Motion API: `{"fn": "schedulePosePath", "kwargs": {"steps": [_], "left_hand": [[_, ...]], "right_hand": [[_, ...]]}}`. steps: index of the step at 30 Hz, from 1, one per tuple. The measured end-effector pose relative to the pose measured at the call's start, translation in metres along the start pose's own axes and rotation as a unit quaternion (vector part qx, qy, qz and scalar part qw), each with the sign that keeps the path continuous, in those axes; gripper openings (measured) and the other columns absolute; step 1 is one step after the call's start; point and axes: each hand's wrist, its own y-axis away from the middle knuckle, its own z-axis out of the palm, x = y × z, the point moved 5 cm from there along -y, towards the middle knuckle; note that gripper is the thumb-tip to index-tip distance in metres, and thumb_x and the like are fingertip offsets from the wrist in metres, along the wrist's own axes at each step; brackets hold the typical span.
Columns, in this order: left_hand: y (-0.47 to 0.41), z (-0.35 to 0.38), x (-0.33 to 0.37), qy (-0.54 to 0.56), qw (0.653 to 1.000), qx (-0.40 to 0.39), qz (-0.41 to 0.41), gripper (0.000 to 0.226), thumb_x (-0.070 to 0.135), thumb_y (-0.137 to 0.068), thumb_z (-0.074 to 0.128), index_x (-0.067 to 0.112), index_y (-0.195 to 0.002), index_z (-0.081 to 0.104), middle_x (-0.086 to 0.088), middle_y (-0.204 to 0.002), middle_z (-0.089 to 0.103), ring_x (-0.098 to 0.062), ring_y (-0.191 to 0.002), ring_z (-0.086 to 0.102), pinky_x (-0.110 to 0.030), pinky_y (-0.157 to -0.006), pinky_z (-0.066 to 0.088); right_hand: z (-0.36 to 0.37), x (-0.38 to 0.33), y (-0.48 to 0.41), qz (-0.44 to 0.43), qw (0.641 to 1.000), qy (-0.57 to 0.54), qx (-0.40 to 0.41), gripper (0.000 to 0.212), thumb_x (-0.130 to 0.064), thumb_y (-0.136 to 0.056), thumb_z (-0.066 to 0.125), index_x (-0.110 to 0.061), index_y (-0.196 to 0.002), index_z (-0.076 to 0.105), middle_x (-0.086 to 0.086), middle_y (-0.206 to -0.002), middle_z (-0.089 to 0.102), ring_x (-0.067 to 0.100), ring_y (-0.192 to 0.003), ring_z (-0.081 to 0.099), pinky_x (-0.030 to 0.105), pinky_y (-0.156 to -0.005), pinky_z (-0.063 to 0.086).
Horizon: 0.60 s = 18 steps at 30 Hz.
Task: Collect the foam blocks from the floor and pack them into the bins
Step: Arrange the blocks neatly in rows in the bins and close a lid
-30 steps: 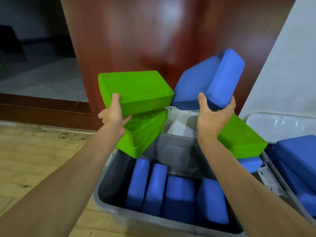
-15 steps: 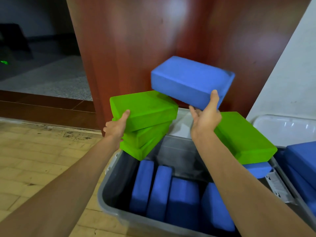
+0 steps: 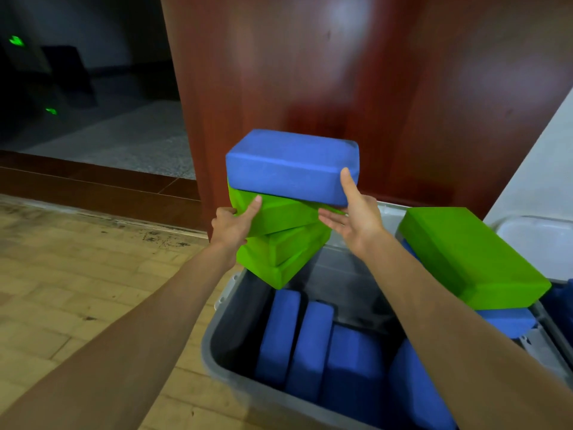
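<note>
blue block [image 3: 291,166] now sits on the green stack [image 3: 279,243], off the raised right hand [image 3: 356,212]: thumb on its face, fingers straight below. left hand [image 3: 232,225] grips the stack over the bin [image 3: 217,330] corner. packed blocks [image 3: 310,342] inside, green block [image 3: 471,259] at right, door [image 3: 341,72] behind.

Blue block [image 3: 291,164]: tilted up on end and held to the right 1.0 s ago; now level, lying flat on the green stack [image 3: 279,246].
Right hand [image 3: 356,218]: moved left with the block; thumb now on its near face, fingers straight beneath.
Left hand [image 3: 232,226]: carried the green stack rightward, under the blue block.
</note>
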Motion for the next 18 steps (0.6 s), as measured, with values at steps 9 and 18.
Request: {"fn": "schedulePosePath", "kwargs": {"steps": [9,18], "left_hand": [[0.077,-0.006,0.034,-0.119,0.915,0.112,0.369,0.034,0.022,-0.079,0.072,0.012,-0.104,0.053,-0.003,-0.106,0.039,-0.014,-0.086,0.049,-0.031,-0.081,0.047],[0.098,0.053,0.011,-0.204,0.875,0.041,0.437,0.023,0.012,-0.077,0.071,0.008,-0.097,0.060,0.001,-0.098,0.041,-0.005,-0.074,0.041,-0.017,-0.076,0.039]], "right_hand": [[-0.037,0.023,0.001,-0.013,0.998,0.066,-0.017,0.060,-0.051,-0.086,0.062,-0.014,-0.132,0.047,0.005,-0.131,0.055,0.025,-0.105,0.064,0.032,-0.075,0.057],[-0.057,0.038,0.007,-0.047,0.997,-0.002,-0.055,0.078,-0.032,-0.088,0.067,-0.036,-0.149,0.018,0.007,-0.137,0.048,0.029,-0.114,0.060,0.042,-0.088,0.054]]}}
